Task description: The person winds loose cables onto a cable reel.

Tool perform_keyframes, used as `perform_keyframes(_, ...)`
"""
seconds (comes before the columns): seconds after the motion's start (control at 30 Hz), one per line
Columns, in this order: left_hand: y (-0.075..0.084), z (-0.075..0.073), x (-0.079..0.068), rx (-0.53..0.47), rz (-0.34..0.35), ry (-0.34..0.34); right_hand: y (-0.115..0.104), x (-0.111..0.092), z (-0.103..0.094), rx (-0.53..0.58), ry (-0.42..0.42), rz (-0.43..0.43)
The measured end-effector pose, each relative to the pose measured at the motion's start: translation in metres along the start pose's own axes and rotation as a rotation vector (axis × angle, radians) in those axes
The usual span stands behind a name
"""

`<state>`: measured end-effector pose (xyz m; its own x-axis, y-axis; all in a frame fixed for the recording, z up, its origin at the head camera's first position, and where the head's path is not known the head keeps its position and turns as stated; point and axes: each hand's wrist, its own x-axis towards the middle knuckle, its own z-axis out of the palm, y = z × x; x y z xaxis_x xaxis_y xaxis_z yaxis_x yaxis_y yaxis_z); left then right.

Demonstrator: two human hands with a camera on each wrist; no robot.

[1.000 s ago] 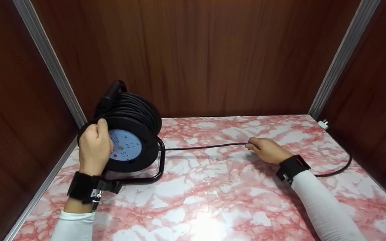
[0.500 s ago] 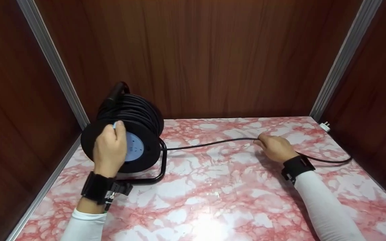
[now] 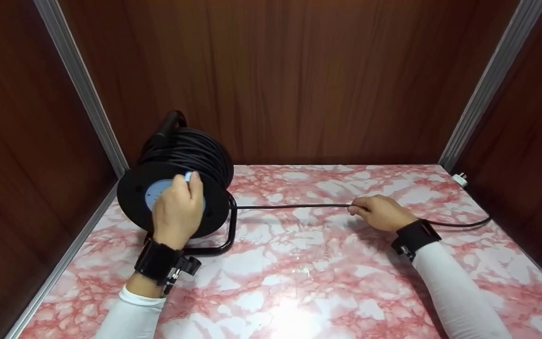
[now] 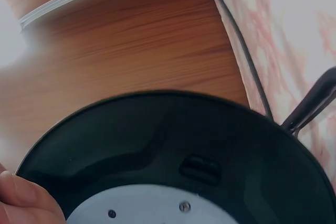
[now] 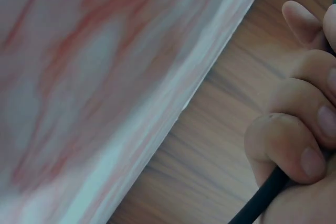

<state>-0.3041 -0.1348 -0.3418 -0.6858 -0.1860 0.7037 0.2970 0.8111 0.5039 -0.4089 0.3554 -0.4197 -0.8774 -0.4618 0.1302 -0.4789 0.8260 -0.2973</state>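
Note:
A black cable reel (image 3: 195, 146) with a blue socket face (image 3: 154, 189) stands at the left on a black tubular frame (image 3: 231, 230). My left hand (image 3: 177, 212) is curled in front of its near disc, gripping a light blue knob (image 3: 188, 176) whose end shows above the fingers. In the left wrist view the black disc (image 4: 131, 129) fills the lower part, with fingertips (image 4: 26, 198) at its left edge. From the reel a black cable (image 3: 294, 205) runs nearly straight to my right hand (image 3: 379, 213). In the right wrist view, curled fingers (image 5: 283, 140) wrap the cable.
Past the right hand the cable continues to the right table edge and bends back to a white plug (image 3: 459, 179) near the far right corner. Wood panels (image 3: 275, 84) enclose the back and sides of the marbled red-and-white table (image 3: 290, 282).
My left hand has moved right across the reel's face as the disc turned. The right hand shifted slightly right, then back left, still holding the cable; the cable now lies straighter.

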Motion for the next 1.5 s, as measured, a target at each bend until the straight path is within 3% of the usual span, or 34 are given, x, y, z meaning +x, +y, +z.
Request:
perform_keyframes(0.2, 0.004, 0.007, -0.009, 0.045, 0.012, -0.065, -0.023, 0.005, 0.0, 0.023, -0.049, -0.056)
perform_keyframes(0.4, 0.005, 0.02, -0.022, 0.123, 0.029, -0.232, -0.034, 0.005, 0.0, 0.043, -0.041, -0.105)
perform_keyframes(0.5, 0.002, 0.03, -0.031, 0.162, 0.041, -0.278, -0.039, 0.005, -0.001, 0.091, -0.057, -0.14)
perform_keyframes(0.67, -0.003, 0.037, -0.041, 0.204, 0.061, -0.276, -0.047, 0.008, -0.001, 0.101, -0.079, -0.203)
perform_keyframes(0.97, -0.002, 0.037, -0.04, 0.184, 0.044, -0.305, -0.049, 0.008, -0.004, 0.114, -0.084, -0.221)
perform_keyframes(1.23, -0.002, 0.038, -0.041, 0.166, 0.037, -0.309, -0.038, 0.006, -0.005, 0.113, -0.103, -0.172)
perform_keyframes(1.4, -0.006, 0.04, -0.047, 0.185, 0.067, -0.33, -0.018, -0.001, -0.01, 0.082, -0.039, -0.077)
perform_keyframes(1.5, -0.01, 0.042, -0.051, 0.205, 0.074, -0.345, -0.014, -0.003, -0.013, 0.091, -0.023, -0.072)
